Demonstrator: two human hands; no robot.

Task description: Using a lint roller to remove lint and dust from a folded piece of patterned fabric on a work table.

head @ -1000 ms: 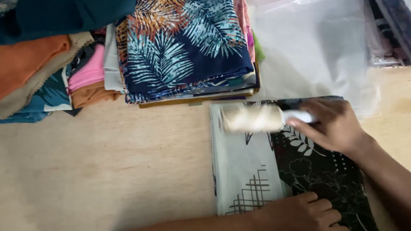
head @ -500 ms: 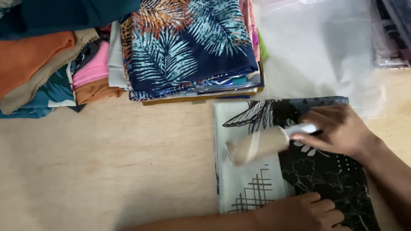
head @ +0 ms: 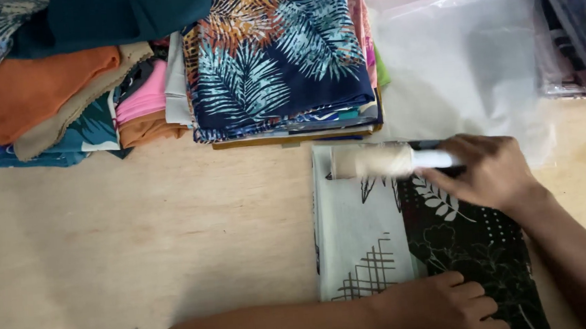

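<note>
The right hand is wrapped around the white handle of a cream-coloured lint roller, which lies to its left on the folded pale-and-black patterned cloth. The left hand, fingers together, presses flat on the cloth's near edge.

- A pale wooden table runs under everything, its grain showing, with a few dark specks near the front edge.
- At the back stands a stack of folded cloth in navy, printed with teal and orange palm leaves.
- Just left of it lies a pink folded piece above a rust-coloured one.
- Further left, an orange cloth rests on a beige one, with teal prints beneath.
- A dark teal fabric lies over the top of those piles.
- To the right, a clear plastic bag lies flat against the table.
- At the far right edge, bagged dark patterned fabric is partly cut off.
</note>
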